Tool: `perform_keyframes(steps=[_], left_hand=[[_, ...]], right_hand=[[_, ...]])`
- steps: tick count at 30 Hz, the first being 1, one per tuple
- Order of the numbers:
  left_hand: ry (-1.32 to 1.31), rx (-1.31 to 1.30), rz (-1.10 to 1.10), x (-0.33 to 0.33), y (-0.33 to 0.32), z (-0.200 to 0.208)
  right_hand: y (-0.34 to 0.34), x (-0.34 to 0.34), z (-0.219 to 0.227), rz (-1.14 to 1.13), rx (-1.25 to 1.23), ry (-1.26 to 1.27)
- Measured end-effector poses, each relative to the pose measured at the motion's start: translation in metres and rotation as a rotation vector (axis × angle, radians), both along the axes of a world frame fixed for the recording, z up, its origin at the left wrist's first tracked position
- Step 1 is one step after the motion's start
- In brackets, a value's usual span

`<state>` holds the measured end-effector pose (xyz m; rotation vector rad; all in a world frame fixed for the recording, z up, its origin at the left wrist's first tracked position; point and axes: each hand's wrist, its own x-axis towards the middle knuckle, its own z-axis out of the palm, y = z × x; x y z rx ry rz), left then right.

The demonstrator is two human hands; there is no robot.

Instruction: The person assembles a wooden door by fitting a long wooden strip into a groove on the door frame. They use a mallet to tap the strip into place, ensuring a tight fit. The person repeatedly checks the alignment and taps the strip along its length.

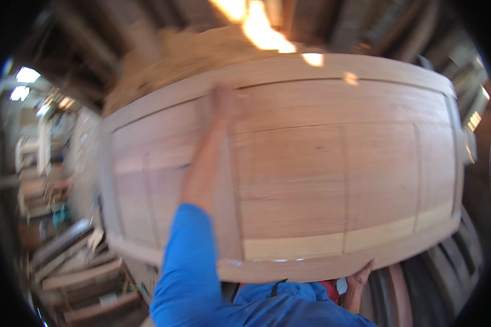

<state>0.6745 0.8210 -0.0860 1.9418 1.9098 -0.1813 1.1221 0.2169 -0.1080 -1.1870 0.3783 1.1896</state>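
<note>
The large pale panelled wooden door [311,163] lies lengthwise between both grips: the left hand [223,103] presses flat above near its upper rail, while the right hand [361,275] cups its lower edge from underneath.

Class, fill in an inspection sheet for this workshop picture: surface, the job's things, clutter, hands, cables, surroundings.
Surface: nothing seen; no bench or table in view.
Job's things: large panelled wooden door, raised off the ground and filling most of the view.
Clutter: planks and offcuts piled at lower left.
Hands: left hand, blurred, flat against the door's face with a blue sleeve behind it; right hand gripping the door's lower edge.
Cables: nothing seen.
Surroundings: dim workshop, bright roof openings, stacked timber at right.
</note>
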Motion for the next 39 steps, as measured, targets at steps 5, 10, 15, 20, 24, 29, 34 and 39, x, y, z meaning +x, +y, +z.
perform_keyframes(steps=[5, 10, 15, 20, 24, 29, 34, 39], left_hand=[[0.229, 0.546, -0.085, -0.099, 0.069, -0.079], [0.186, 0.531, -0.197, -0.07, 0.101, -0.069], [0.162, 0.393, -0.11, -0.062, 0.116, -0.065], [0.433, 1.01, -0.592, -0.251, 0.166, -0.113], [0.062, 0.315, -0.154, -0.082, 0.119, -0.097], [0.151, 0.256, -0.17, -0.08, 0.121, -0.075], [0.16, 0.248, -0.144, -0.069, 0.117, -0.083], [0.329, 0.302, -0.273, -0.081, 0.106, -0.088]], right_hand=[[0.021, -0.058, 0.017, 0.021, -0.055, -0.036], [0.014, -0.109, -0.005, -0.183, -0.098, 0.022], [0.028, -0.121, 0.001, -0.101, -0.03, -0.062], [0.027, -0.098, -0.017, 0.036, 0.055, 0.077], [0.012, -0.126, -0.003, -0.141, -0.045, 0.027], [0.001, -0.128, -0.012, -0.136, -0.039, 0.054], [-0.005, -0.138, -0.014, -0.153, -0.051, 0.079], [-0.007, -0.134, -0.013, -0.123, -0.067, 0.093]])
